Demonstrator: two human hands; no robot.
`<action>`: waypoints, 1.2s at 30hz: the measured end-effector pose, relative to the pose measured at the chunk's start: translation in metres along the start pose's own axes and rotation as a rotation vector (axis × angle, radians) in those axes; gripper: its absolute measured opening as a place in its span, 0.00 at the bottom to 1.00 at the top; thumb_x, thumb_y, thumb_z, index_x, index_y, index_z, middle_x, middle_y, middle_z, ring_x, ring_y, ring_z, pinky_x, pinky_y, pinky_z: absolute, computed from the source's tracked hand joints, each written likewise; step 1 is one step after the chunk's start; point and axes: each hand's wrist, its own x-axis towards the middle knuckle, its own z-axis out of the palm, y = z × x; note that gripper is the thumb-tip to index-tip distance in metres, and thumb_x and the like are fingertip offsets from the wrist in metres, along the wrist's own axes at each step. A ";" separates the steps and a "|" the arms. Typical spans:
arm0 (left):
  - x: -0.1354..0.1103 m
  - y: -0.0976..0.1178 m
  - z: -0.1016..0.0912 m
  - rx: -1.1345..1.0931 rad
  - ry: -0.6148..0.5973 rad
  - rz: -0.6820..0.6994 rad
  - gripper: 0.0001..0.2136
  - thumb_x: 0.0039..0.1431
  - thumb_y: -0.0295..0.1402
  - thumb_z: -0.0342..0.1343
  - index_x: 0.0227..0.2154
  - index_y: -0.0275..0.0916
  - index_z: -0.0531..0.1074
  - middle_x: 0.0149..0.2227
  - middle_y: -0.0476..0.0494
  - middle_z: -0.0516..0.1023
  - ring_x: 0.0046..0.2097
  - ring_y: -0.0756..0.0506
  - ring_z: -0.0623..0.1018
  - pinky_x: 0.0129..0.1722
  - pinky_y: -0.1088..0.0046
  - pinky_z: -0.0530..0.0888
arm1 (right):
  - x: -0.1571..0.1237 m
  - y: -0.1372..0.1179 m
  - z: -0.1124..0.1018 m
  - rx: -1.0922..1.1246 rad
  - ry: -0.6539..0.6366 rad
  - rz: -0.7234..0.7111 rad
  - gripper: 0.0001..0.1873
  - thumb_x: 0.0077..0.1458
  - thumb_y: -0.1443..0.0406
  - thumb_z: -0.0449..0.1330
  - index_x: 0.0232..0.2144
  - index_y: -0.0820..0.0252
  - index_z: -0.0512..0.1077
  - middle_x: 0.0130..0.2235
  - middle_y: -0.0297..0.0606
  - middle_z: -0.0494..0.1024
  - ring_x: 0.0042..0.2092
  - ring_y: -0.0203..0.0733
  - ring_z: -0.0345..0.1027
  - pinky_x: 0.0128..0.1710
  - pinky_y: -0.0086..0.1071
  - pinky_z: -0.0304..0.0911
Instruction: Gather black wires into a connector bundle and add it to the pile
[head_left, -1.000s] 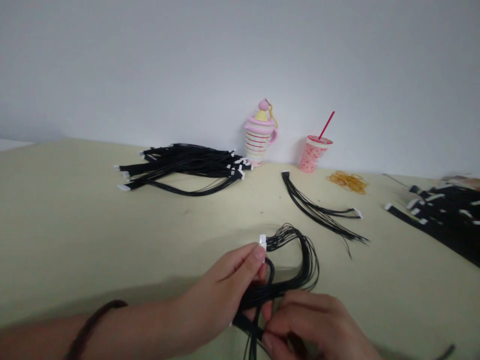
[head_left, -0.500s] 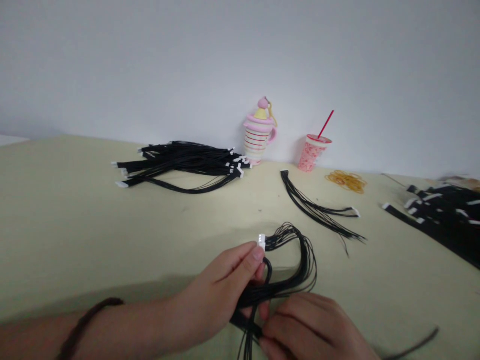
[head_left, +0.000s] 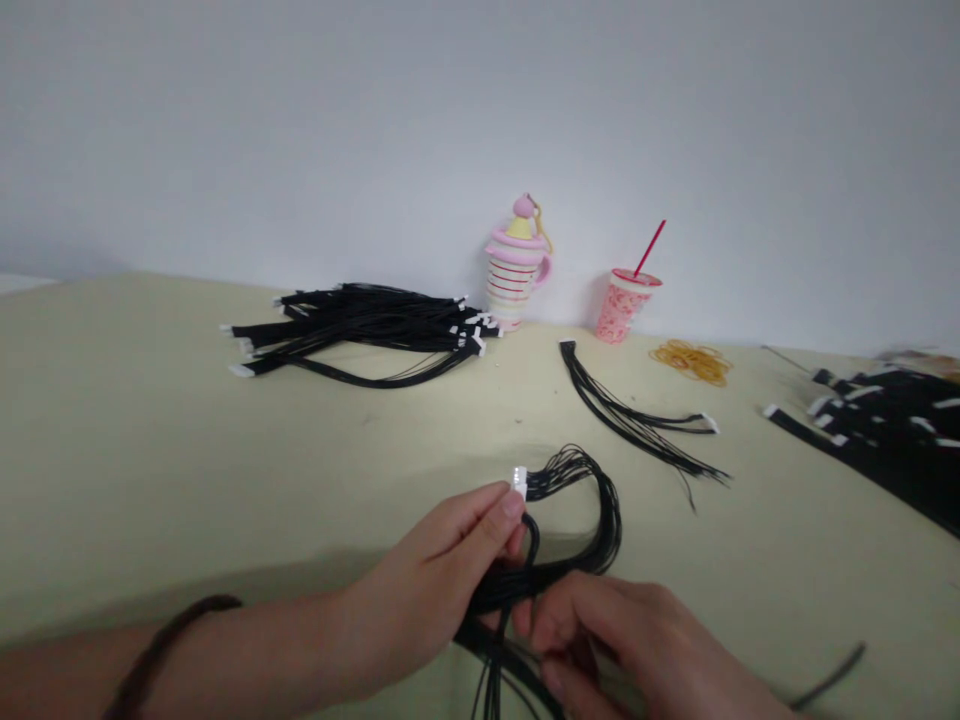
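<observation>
Black thin wire bundle [head_left: 540, 580] with a white plastic connector [head_left: 519, 481], clamped in the left hand [head_left: 439, 570].
The right hand [head_left: 600, 640] pinches its wires, well in front of the pink striped mug [head_left: 516, 280]; another black wire bundle [head_left: 360, 330] lies beside that mug.

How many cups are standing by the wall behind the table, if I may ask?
2: a striped, pink-lidded mug and, to its right, a pink cup with a red straw.

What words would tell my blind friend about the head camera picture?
A left hand pinches a white connector on a bundle of thin black wires while a right hand touches them, over a pale green table. Behind lie a heap of black cables, a striped mug and a pink cup.
</observation>
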 end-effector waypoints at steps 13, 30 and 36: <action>0.003 0.005 -0.008 -0.039 -0.093 -0.137 0.20 0.60 0.51 0.39 0.26 0.38 0.60 0.19 0.51 0.69 0.21 0.51 0.62 0.20 0.78 0.56 | -0.002 0.024 -0.129 0.582 0.667 0.098 0.21 0.58 0.61 0.39 0.18 0.59 0.61 0.13 0.28 0.49 0.14 0.25 0.32 0.13 0.29 0.32; 0.009 0.015 -0.018 -0.212 -0.200 -0.354 0.19 0.51 0.51 0.53 0.23 0.37 0.65 0.21 0.53 0.63 0.18 0.54 0.63 0.17 0.81 0.61 | 0.011 0.030 -0.074 0.435 0.385 0.156 0.08 0.50 0.62 0.60 0.28 0.62 0.70 0.22 0.33 0.68 0.18 0.27 0.53 0.17 0.23 0.50; 0.005 0.036 -0.011 -0.069 -0.175 -0.409 0.21 0.45 0.53 0.56 0.17 0.38 0.65 0.18 0.52 0.61 0.19 0.51 0.63 0.17 0.78 0.62 | 0.011 0.011 -0.009 0.402 0.195 0.235 0.11 0.51 0.64 0.54 0.20 0.63 0.61 0.18 0.28 0.57 0.20 0.28 0.48 0.17 0.22 0.43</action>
